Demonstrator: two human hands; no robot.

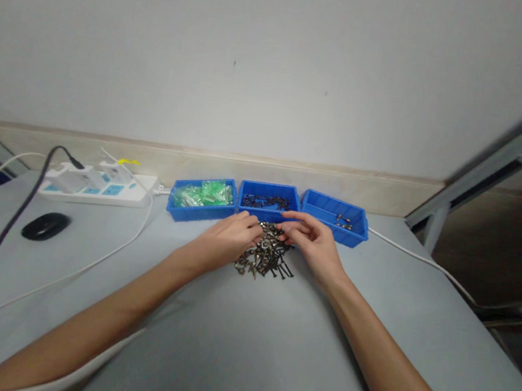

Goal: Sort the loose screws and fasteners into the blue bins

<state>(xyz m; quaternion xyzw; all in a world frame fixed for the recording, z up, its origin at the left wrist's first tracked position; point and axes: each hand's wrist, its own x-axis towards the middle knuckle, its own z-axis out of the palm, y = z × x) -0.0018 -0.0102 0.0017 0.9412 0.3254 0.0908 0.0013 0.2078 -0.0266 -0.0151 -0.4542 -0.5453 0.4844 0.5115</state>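
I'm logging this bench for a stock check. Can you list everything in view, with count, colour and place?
left bin: one, blue, table's far edge, holds green packets
middle bin: one, blue, beside it, holds dark metal parts
right bin: one, blue, end of the row, holds a few small parts
pile of small metal parts: one, dark and brassy, on the table in front of the middle bin
power strip: one, white, far left, plugs in it
mouse: one, black, left side
black cable: one, black, from the strip toward the near left
white cables: two, white, one across the left, one off right
table: one, grey
left hand: fingertips on the pile
right hand: fingertips on the pile
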